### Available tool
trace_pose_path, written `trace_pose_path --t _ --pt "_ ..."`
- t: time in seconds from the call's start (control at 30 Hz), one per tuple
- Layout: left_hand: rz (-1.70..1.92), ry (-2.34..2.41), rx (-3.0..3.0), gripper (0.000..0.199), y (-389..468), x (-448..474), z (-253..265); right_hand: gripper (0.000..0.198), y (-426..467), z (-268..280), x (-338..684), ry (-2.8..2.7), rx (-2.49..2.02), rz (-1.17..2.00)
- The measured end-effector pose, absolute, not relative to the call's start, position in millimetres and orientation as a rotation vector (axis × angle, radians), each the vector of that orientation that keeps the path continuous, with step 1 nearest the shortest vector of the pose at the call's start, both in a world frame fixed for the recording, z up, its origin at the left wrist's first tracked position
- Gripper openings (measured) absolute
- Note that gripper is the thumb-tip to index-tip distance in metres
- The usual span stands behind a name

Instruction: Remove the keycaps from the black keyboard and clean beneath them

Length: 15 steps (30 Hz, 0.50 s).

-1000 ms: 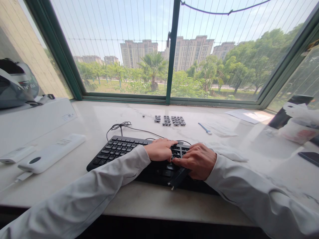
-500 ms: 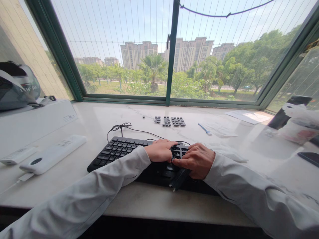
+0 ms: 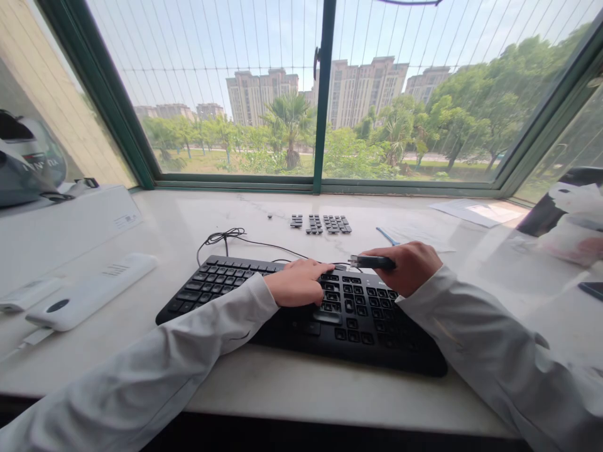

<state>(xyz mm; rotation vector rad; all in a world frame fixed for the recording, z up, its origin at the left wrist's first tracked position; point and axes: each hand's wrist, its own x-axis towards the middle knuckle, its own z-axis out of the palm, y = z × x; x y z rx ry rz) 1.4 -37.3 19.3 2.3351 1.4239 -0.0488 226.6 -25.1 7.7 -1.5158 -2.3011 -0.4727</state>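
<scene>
Left side of the desk point(image 3: 254, 392), white with grey veining: we log a long white plastic block with rounded corners and a dark oval point(image 3: 97, 292), with a white plug point(image 3: 38, 337) at its near end. Beside it lies a smaller flat white block point(image 3: 31, 295). Behind these we note a white box with a small printed label point(image 3: 70, 229), a grey-and-black rounded helmet-like object point(image 3: 28, 166) on top. Far right: a white paper sheet point(image 3: 475, 213) near the window, then a translucent white plastic bag point(image 3: 577, 232). Through the green-framed window point(image 3: 322, 119) we record beige high-rise buildings point(image 3: 264, 97) and a palm tree point(image 3: 289, 119).
</scene>
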Motion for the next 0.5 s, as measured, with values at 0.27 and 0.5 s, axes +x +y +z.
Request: trace_pose_path --t 0.27,0.5 --pt "-0.01 1.412 2.331 0.071 -43.4 1.0 23.6 0.026 -20.4 4.1 228.6 -2.293 -1.656 -0.385" --pt "0.09 1.372 2.357 0.065 -45.8 -1.2 21.4 0.026 -25.3 7.7 226.3 -2.31 -1.626 -0.347"
